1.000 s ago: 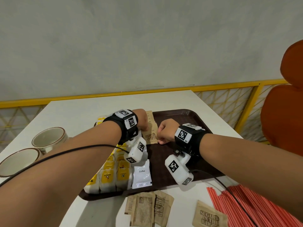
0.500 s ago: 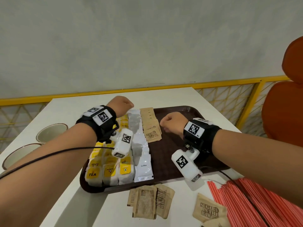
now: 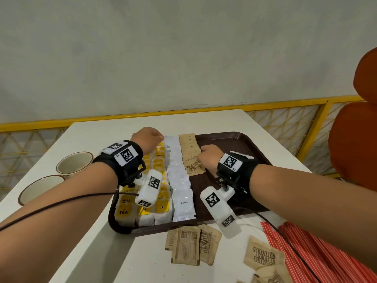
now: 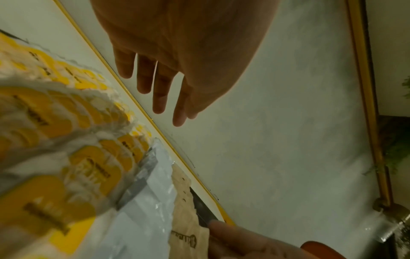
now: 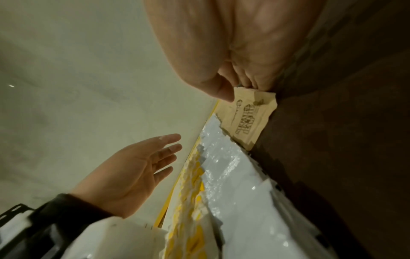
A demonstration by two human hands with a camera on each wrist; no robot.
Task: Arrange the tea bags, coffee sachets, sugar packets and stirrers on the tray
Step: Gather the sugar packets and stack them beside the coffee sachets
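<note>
A brown sugar packet [image 5: 248, 121] lies on the tray [image 3: 234, 139], at the near end of a row of sugar packets [image 3: 188, 149]. The right hand [image 3: 210, 158] is right on it. Its thumb and fingers [image 5: 218, 89] pinch the top edge of this packet. The packet touches the brown floor of the tray and leans on the packets behind it.

Just left of the sugar row on the tray is a row of white coffee sachets [image 3: 179, 176]. The nearest one says "Coffee". Left of those, still on the tray, are rows of yellow and white tea bags [image 3: 142, 211].

The left hand [image 3: 148, 137] is up in the air over the far left part of the tray, above the far end of the tea bags. It holds nothing. Its fingers [image 4: 159, 91] are straight and a little apart, with the palm facing down. It is well apart from the packet that the right hand pinches.

In front of the tray, on the white table [image 3: 126, 258], lie more loose sugar packets [image 3: 191, 246]. To the right of those, a pile of red stirrers [image 3: 326, 260] lies on the table. Left of the tray stand two cups [image 3: 73, 162]. To the right of the tray, past the table, is an orange chair [image 3: 355, 139].
</note>
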